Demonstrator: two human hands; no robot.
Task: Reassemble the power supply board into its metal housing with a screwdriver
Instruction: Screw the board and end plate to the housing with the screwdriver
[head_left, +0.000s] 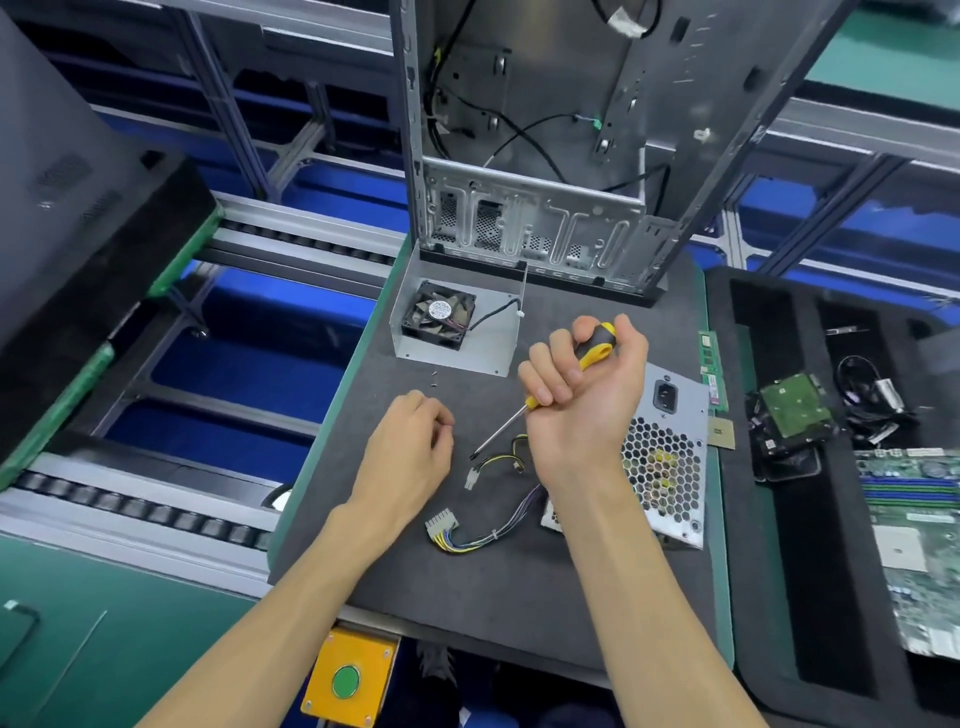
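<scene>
Head camera looks down at a dark gray work mat (498, 582). The right hand (582, 395) is wrapped in a fist around the yellow and black handle of a screwdriver (550, 387). It holds the tool up off the mat. The thin metal shaft slants down to the left, and its tip hangs just above the mat, close to the left hand (410, 447). The left hand rests on the mat with its fingers curled in. I cannot tell if it holds anything small.

Under the right wrist lies the power supply housing (670, 457), a silver metal box with a wall of little round holes and a black plug socket. Yellow parts show through the holes. A bundle of colored wires (488, 525) with white plugs comes out of it and lies on the mat between the two arms.

Farther back sits the metal cover (493, 343), lying open, with a black fan (440, 315) inside it. Two tiny screws (435, 378) lie on the mat just left of the cover, above the left hand.

Behind the cover stands an empty computer case (545, 156) with black cables in it. At the right, a black tray (769, 467) holds a hard drive (792, 405) and a green motherboard (919, 540). A yellow box with a green button (347, 680) sits at the near edge.
</scene>
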